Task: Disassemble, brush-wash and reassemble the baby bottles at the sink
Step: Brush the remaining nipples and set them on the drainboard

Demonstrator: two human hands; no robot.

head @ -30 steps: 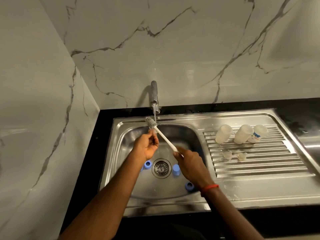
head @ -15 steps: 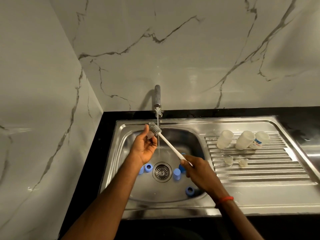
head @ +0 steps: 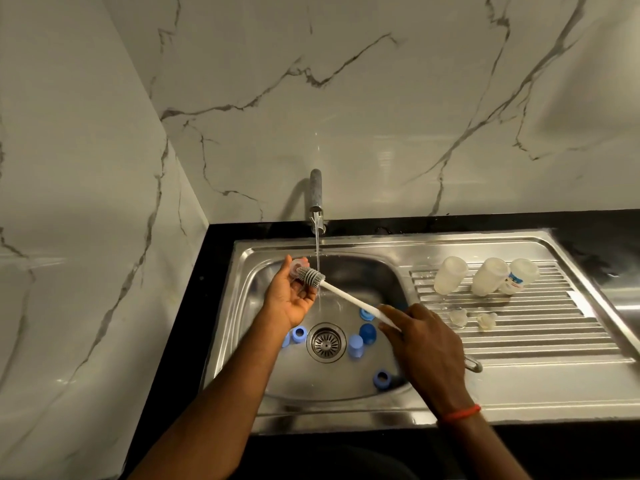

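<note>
My left hand point(head: 289, 296) holds a clear teat point(head: 298, 266) at its fingertips, just left of the running water. My right hand point(head: 424, 344) grips the white handle of the bottle brush point(head: 346, 296), whose grey bristle head lies against the teat. Three frosted bottle bodies point(head: 485, 277) lie on the draining board, with two clear teats point(head: 472, 318) in front of them. Several blue caps and rings point(head: 362, 339) sit in the basin around the drain point(head: 325, 342).
The tap point(head: 317, 202) stands at the back of the steel sink point(head: 263, 393) and runs a thin stream. Marble walls close in on the left and behind. A black counter point(head: 595, 223) borders the sink. A metal loop point(head: 472, 364) shows by my right wrist.
The view has tilted down a little. The brush head has moved from under the stream leftwards onto the teat in my left hand, and my right hand has shifted right and lower.
</note>
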